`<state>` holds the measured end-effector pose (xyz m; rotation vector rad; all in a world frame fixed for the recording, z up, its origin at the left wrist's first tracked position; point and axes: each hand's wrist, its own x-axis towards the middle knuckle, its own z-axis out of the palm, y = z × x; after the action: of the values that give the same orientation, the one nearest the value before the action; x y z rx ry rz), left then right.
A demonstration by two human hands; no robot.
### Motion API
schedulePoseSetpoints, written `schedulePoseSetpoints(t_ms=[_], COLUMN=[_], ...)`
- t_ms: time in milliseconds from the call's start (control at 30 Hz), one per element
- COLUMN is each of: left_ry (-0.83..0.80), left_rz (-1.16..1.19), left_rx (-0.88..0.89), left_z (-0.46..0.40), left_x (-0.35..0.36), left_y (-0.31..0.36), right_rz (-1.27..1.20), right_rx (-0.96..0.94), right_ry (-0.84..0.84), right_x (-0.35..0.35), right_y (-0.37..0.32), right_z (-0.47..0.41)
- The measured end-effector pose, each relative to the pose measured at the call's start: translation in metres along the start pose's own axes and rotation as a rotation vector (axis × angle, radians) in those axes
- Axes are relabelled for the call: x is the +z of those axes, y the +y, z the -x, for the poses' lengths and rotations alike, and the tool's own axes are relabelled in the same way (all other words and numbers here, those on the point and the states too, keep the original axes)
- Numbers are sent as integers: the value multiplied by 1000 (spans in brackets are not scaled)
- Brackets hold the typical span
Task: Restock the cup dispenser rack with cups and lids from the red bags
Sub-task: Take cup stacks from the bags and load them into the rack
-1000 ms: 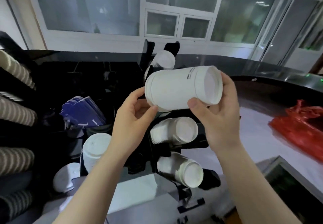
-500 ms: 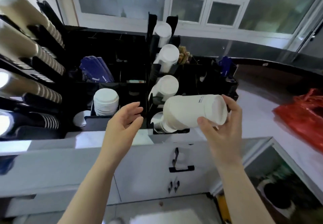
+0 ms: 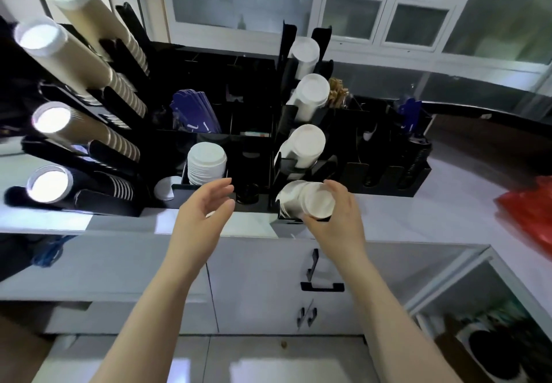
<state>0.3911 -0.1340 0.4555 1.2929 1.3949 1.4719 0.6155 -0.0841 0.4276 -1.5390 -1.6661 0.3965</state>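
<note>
Smooth cylindrical cup stack (image 3: 310,203) in right hand (image 3: 337,221)

Lid stack (image 3: 206,161) at 9 o'clock of cup rack (image 3: 301,131); bag (image 3: 528,212) on counter (image 3: 418,218) at 3 o'clock.

white cups (image 3: 310,202) | black rack (image 3: 385,179) | red bag (image 3: 528,212) | tan striped cups (image 3: 89,66) | white lids (image 3: 206,161)

The stack of white paper cups (image 3: 310,203) looks smooth and matt, as does the stack of white plastic lids (image 3: 206,161). The black plastic dispenser rack (image 3: 385,179) is glossy, the pale desk (image 3: 418,218) polished and reflective. The crumpled red plastic bag (image 3: 528,212) shines.
</note>
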Motion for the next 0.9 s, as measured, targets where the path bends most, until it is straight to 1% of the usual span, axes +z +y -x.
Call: schedulePoseSetpoints(t_ms=[67, 300, 533, 700, 900], left_ry=[7, -22, -83, -64, -3], left_rz=[-2, -13, -4, -3, -18], left_rx=[-10, -24, -50, -50, -68], left_z=[-1, -4, -2, -1, -9], left_x=[-3, 0, 8, -3, -42], left_y=[-3, -10, -13, -12, -25], right_rz=[36, 123, 192, 23, -130], right_rx=[38, 58, 1, -180, -301], right_ry=[-13, -53, -133, 25, 43], right_x=[5, 9, -5, -4, 30], right_y=[6, 1, -9, -42, -88], right_z=[-2, -15, -15, -3, -2])
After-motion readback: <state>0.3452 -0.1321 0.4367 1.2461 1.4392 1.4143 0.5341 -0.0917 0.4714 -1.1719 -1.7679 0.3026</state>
